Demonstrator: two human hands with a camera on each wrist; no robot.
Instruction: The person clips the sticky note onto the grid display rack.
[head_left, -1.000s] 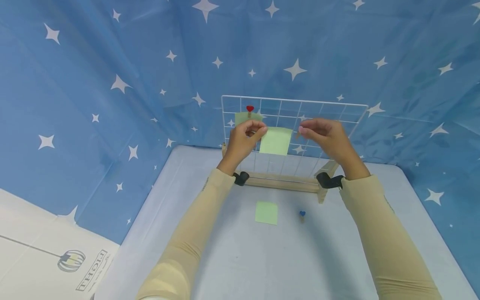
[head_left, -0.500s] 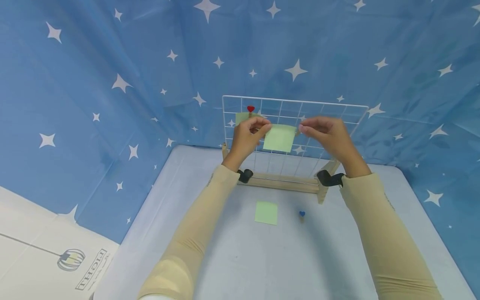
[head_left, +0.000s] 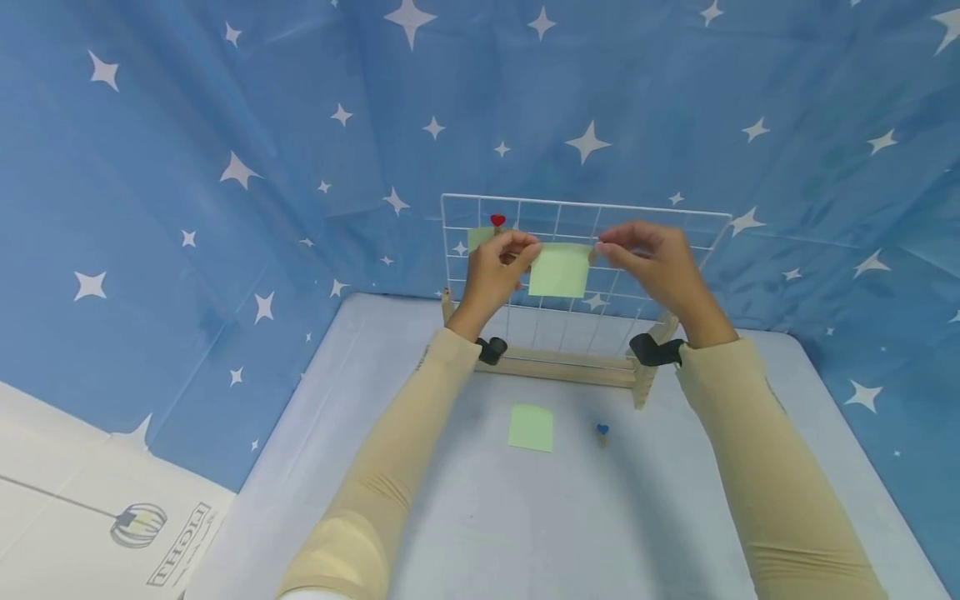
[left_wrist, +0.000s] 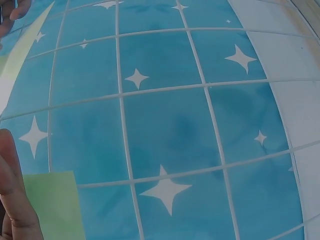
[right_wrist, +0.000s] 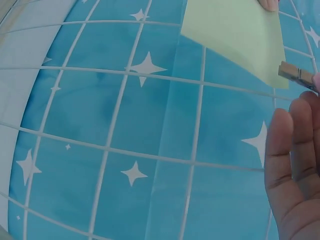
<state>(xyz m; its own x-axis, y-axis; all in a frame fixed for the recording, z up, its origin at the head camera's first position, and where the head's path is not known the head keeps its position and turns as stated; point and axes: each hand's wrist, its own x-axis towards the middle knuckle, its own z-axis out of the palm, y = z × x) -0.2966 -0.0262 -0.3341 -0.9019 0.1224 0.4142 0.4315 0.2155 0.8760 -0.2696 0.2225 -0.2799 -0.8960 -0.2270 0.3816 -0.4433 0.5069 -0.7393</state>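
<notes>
In the head view my left hand (head_left: 495,271) pinches a pale green sticky note (head_left: 559,271) by its upper left corner, in front of the white wire grid (head_left: 637,208). My right hand (head_left: 656,271) pinches a small wooden clothespin (right_wrist: 297,74) beside the note's upper right corner. In the right wrist view the clothespin's tip overlaps that corner; whether it bites the paper I cannot tell. Behind my left hand, another green note (head_left: 480,237) hangs on the grid under a clothespin with a red heart (head_left: 498,220).
The grid stands on a wooden base (head_left: 562,368) at the back of the white table (head_left: 480,533). A green note (head_left: 531,427) lies on the table, and right of it a clothespin with a blue heart (head_left: 602,430). A blue star-patterned curtain (head_left: 637,83) hangs behind.
My left hand has moved right and slightly up with the sticky note, bringing its right corner to the clothespin. My right hand has hardly moved.
</notes>
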